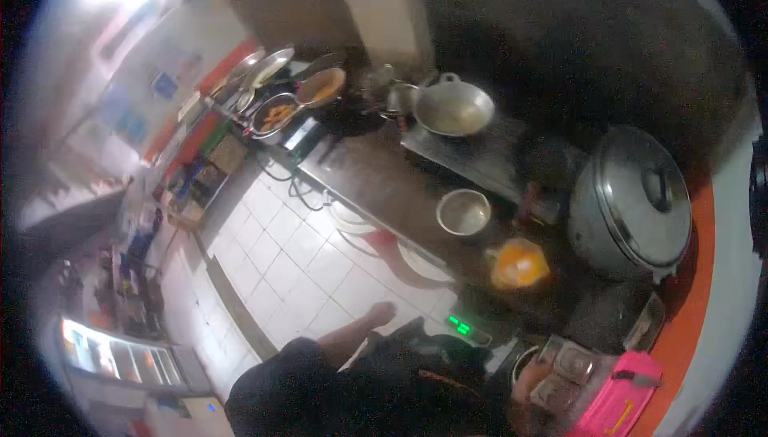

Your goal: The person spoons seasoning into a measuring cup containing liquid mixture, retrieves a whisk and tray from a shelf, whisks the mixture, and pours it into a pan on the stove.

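Note:
My left hand (pixel 382 314) hangs over the white tiled floor beside the counter, touching nothing visible; its fingers are smeared. My right hand (pixel 531 374) is low on the right, against or just beside clear containers (pixel 573 362); whether it grips one is unclear, as its fingers are blurred and partly hidden. A pink item (pixel 622 397) lies right of these containers. A scale display (pixel 459 325) glows green between my hands. Farther up the counter are an orange bag or bowl with bright orange contents (pixel 520 264) and a metal bowl (pixel 464 212).
A large lidded pot (pixel 632 201) stands at the right, near the wall. Beyond the bowl, a wok (pixel 454 106) sits on the stove (pixel 468 157). Pans of food (pixel 276 117) are at the far end. A red stool-like object (pixel 392 253) stands by the counter edge.

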### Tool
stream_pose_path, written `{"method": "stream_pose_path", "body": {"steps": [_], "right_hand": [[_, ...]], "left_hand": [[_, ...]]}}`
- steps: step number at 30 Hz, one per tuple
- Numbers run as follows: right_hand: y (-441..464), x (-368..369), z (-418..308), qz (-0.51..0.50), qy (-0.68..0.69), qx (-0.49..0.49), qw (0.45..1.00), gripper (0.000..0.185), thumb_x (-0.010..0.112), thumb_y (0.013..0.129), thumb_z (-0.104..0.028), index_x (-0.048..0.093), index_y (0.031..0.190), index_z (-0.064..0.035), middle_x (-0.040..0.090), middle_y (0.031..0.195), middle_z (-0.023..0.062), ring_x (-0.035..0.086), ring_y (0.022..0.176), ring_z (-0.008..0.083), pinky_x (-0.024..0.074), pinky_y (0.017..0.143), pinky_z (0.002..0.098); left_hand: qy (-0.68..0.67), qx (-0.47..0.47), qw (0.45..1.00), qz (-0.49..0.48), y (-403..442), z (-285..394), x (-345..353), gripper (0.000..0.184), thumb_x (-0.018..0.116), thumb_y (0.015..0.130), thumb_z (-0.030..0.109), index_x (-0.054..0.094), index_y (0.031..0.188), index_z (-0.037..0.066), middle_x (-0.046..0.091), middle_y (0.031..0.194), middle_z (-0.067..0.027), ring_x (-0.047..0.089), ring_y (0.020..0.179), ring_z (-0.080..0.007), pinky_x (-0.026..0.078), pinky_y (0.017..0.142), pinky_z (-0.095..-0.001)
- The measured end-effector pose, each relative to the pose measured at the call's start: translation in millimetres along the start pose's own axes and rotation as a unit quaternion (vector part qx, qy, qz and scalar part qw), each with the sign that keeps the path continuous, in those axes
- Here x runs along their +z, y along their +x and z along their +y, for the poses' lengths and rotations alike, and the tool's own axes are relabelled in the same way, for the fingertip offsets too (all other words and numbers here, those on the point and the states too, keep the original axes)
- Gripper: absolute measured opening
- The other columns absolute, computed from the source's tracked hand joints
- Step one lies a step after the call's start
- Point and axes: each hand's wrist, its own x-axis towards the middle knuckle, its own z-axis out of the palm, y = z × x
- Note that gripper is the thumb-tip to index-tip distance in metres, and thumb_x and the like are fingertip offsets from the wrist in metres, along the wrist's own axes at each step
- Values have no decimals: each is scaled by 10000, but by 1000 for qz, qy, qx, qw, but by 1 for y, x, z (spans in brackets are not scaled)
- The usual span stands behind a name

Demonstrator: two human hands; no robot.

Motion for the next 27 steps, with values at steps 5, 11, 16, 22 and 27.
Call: {"method": "stream_pose_path", "body": {"steps": [5, 11, 16, 22, 27], "right_hand": [[-87, 87, -155, -130, 12, -86, 988, 170, 586, 723, 42, 591, 881, -19, 586, 914, 115, 569, 835, 246, 451, 774, 369], [-231, 232, -252, -283, 48, -24, 958, 159, 566, 697, 1, 600, 850, -29, 589, 753, 128, 579, 646, 232, 466, 578, 346], [-247, 360, -210, -377, 29, 111, 919, 326, 503, 770, -207, 567, 1023, -12, 613, 925, 208, 627, 758, 279, 496, 630, 390], [-333, 442, -328, -455, -101, -68, 882, 356, 501, 789, -238, 551, 1075, -31, 599, 919, 199, 600, 822, 315, 482, 695, 425], [-534, 569, -440, -637, -122, -111, 753, 291, 512, 784, -202, 571, 1017, -38, 593, 852, 165, 588, 752, 284, 474, 647, 394]], "left_hand": [[-45, -183, 982, 30, -143, -101, -58, 276, 515, 836, 293, 630, 914, 54, 609, 997, -157, 564, 959, -331, 448, 830, -408], [-255, -221, 894, 295, -290, -224, -108, 261, 611, 780, 186, 611, 994, 37, 627, 962, -137, 626, 763, -210, 492, 640, -331], [-426, -409, 667, 454, -359, -195, -222, 248, 597, 797, 153, 604, 992, 0, 623, 916, -136, 622, 709, -175, 476, 572, -289], [-288, -369, 753, 463, -395, -288, -224, 262, 576, 786, 190, 625, 968, 7, 626, 941, -162, 610, 844, -276, 487, 703, -360], [-202, -463, 796, 334, -430, -330, -253, 299, 476, 832, 235, 627, 973, 19, 590, 1066, -207, 541, 1014, -360, 425, 874, -420]]}}
